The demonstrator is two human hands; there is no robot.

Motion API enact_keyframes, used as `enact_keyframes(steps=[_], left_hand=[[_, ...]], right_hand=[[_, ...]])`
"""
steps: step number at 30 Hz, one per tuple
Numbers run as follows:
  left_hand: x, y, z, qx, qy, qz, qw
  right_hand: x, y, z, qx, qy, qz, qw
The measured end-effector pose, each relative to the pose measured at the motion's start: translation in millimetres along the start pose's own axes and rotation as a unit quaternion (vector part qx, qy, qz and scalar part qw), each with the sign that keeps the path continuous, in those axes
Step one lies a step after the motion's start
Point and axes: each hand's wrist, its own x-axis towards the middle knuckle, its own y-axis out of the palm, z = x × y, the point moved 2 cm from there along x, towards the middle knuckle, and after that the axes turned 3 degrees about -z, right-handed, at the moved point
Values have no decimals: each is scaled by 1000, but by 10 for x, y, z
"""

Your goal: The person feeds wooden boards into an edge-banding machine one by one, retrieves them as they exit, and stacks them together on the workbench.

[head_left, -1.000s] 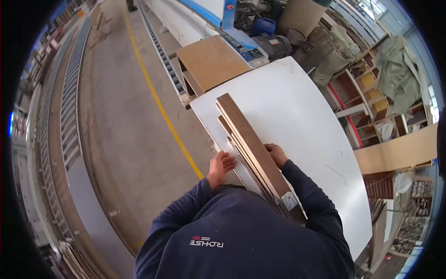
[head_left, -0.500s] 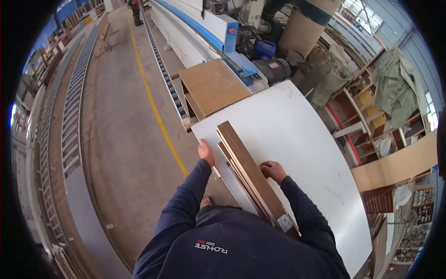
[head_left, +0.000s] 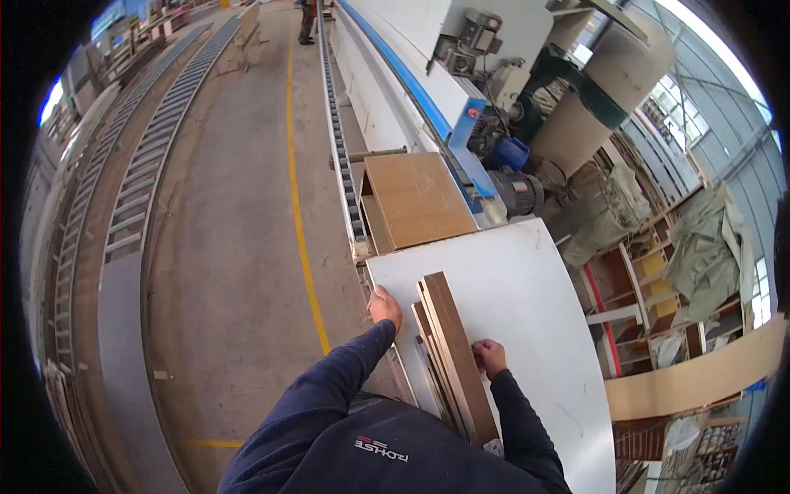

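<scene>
My left hand (head_left: 384, 308) is closed at the left edge of a large white board (head_left: 527, 305), its fingers partly hidden. A stack of long, narrow brown boards (head_left: 455, 350), with pale cut edges, lies lengthwise on it. Its near end runs up to my dark jacket. My right hand (head_left: 491, 356) is beside the stack's right side, fingers curled in and close to or touching the outermost brown board. What those fingers hold, if anything, is hidden.
Beyond the white board sits a brown box-like panel piece (head_left: 420, 198) beside a roller track (head_left: 339, 156) and a long white and blue machine (head_left: 411, 78). A motor (head_left: 518, 191) stands right of it. Roller conveyors (head_left: 156, 140) run along the left; a person (head_left: 307, 20) stands far off.
My view has tilted up and turned, so the surroundings sit lower and further right. Both hands keep about the same places by the board edge and the stack.
</scene>
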Motion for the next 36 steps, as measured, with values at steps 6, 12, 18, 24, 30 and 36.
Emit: enact_keyframes(steps=[6,12,18,24,30,36], left_hand=[[3,-16,16,-3,9,-7,1000],[-134,-36,19,-73,101,-60,990],[-1,99,112,43,-67,-3,997],[22,289,250,93,-108,-34,989],[-44,-8,13,1,-112,56,992],[-82,-19,14,-7,-108,44,993]], right_hand=[[97,30,-5,128,-36,-24,991],[302,40,60,218,-73,-104,968],[527,-114,-130,222,-83,-70,969],[770,95,-22,88,-161,-142,973],[1024,379,197,77,-143,-136,977],[735,-36,-34,84,-115,-129,981]])
